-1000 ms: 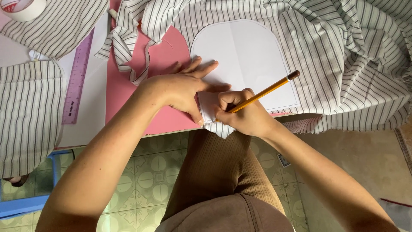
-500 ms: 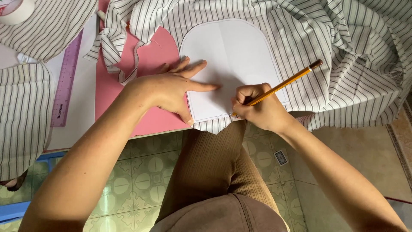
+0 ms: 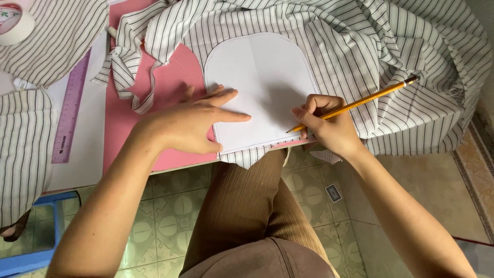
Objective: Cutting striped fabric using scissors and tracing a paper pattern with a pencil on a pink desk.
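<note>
A white paper template (image 3: 262, 77) with a rounded top lies on black-and-white striped fabric (image 3: 370, 56) at the table's front edge. My left hand (image 3: 188, 123) presses flat on the template's lower left side, fingers spread. My right hand (image 3: 327, 121) grips a yellow pencil (image 3: 360, 102), its tip touching the template's lower right edge. The pencil's other end points up and to the right over the fabric.
A pink board (image 3: 154, 87) lies under the fabric on a white table (image 3: 90, 149). A purple ruler (image 3: 69, 116) rests at the left, a tape roll (image 3: 15, 20) at top left. More striped fabric (image 3: 20, 149) hangs left. Green tiled floor (image 3: 164, 211) below.
My right hand with the pencil has moved right along the template's bottom edge, from the lower left corner to the lower right. My left hand stays pressed on the paper.
</note>
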